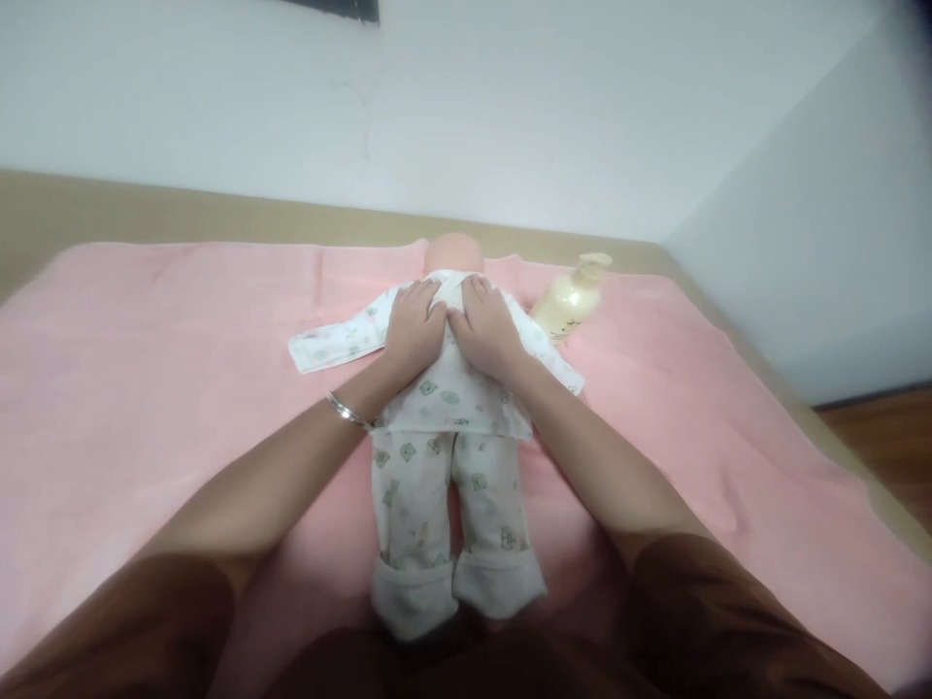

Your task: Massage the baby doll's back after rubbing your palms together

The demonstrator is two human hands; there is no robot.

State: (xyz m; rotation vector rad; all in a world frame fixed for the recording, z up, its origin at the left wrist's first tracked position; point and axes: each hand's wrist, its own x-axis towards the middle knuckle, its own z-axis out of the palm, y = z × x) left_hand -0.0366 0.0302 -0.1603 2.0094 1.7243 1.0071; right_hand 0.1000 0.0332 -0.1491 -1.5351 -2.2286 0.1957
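Note:
A baby doll (454,254) lies stretched out with its head away from me; its face is not visible. It wears a white printed top (458,393) and matching trousers (484,495) with folded cuffs. My left hand (415,330) rests flat on the left of the doll's upper body, fingers extended towards the shoulder. On the other side my right hand (487,328) lies flat in the same way, the two thumbs close together at the middle. Neither hand grasps anything. The doll's sleeves spread out to both sides.
A pale yellow pump bottle (569,303) leans beside the doll's right-hand sleeve. Under everything is a pink blanket (182,388) over a tan surface (146,206). A white wall (510,116) stands behind, and a brown floor (884,442) shows at the right.

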